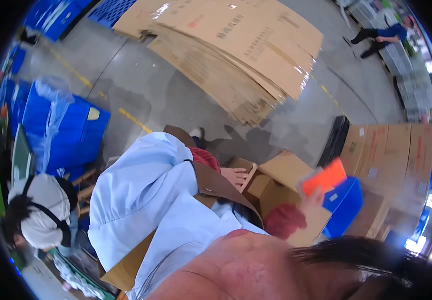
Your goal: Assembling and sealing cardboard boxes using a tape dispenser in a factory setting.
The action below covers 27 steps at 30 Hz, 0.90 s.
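Observation:
My right hand, smeared by motion, is closed on a flat orange rectangular piece, held above the right side of an open cardboard box. Whether that piece is a card or a thin packet I cannot tell. On the box's left wall lies my left hand, its fingers stretched out and touching the cardboard near the rim. A raised flap stands at the far side of this box. Inside it, smaller brown cardboard surfaces show; deeper contents are hidden. Red cuffs cover both wrists.
Ahead lies a tall stack of flattened cartons. A blue bin and stacked cartons stand to the right. Blue containers and a person in a white cap are on the left. Another person is far right.

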{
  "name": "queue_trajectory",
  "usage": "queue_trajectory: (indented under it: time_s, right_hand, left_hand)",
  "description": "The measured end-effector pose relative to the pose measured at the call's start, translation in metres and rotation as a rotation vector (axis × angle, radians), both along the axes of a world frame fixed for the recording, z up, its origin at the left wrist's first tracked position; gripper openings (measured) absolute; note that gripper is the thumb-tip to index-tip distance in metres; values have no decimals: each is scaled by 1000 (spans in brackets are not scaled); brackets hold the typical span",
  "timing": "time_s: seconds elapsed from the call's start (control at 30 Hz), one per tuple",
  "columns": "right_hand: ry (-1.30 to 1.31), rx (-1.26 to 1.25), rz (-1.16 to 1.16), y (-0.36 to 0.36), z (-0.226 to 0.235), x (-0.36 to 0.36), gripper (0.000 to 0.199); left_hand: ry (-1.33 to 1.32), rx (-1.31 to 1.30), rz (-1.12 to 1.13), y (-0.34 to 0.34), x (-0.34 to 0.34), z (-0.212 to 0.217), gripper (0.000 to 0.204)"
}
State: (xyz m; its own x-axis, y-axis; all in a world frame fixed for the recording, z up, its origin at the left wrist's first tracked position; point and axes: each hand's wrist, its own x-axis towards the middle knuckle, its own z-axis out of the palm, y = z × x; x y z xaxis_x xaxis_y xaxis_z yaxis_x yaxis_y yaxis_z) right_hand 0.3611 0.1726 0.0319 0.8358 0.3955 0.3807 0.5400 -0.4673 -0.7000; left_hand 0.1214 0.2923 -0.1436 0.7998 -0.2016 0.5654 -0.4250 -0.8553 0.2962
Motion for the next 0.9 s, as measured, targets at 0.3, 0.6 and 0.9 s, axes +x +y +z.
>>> queue_trajectory:
  time_s: [0.3, 0.6, 0.9]
  right_hand:
    - [121, -281, 677, 366, -58, -151, 43]
    - [-223, -870, 584, 629, -103, -250, 47]
    - [-103, -1083, 262, 781, -152, -298, 50]
  left_hand:
    - [300, -154, 1033, 208, -238, 4, 17]
    - [868, -526, 1639, 318, -492, 17, 24]
    - [920, -687, 1688, 504, -597, -31, 26]
